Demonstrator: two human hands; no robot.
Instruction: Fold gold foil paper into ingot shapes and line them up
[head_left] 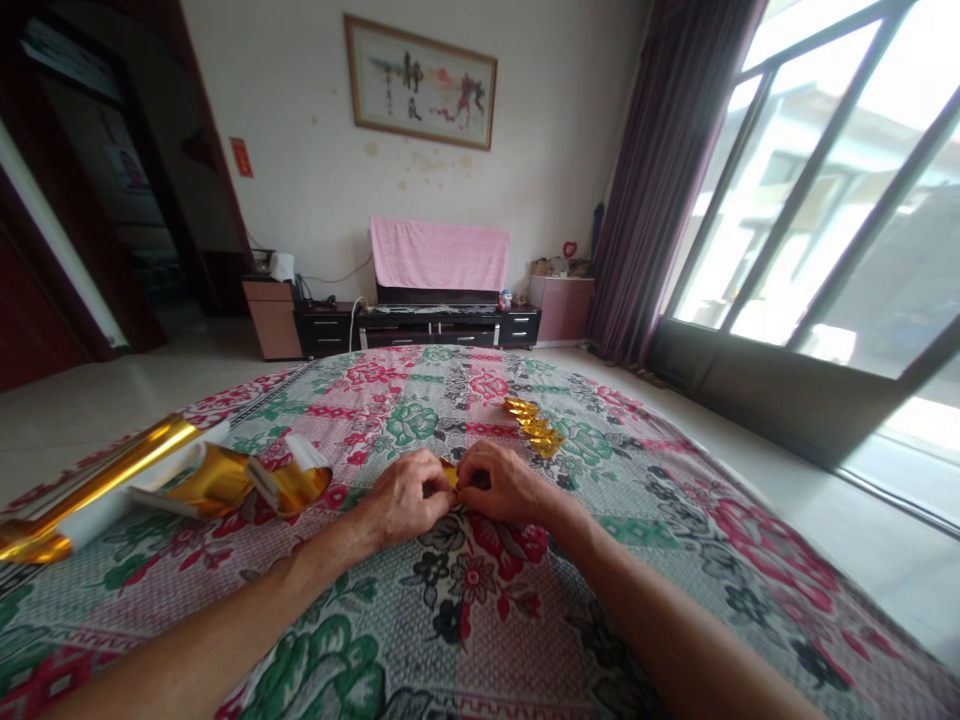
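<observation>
Between my fingertips, low over the cloth, is a small piece of gold foil paper (450, 473), mostly hidden by the hands. My left hand (412, 490) pinches it from the left with curled fingers. My right hand (499, 483) closes on it from the right, its fingertips almost touching the left ones. Just beyond my right hand, a short row of folded gold foil pieces (534, 428) lies on the cloth. Loose curled sheets of gold foil paper (217, 482), white on the back, rest to the left of my left hand.
A floral tablecloth (405, 620) covers the wide surface in front of me. At its left edge lies a long roll of gold foil (112, 475). Against the far wall stands a low black cabinet (328, 330) with a pink cloth (441, 255) draped above. Tall windows (817, 190) fill the right side.
</observation>
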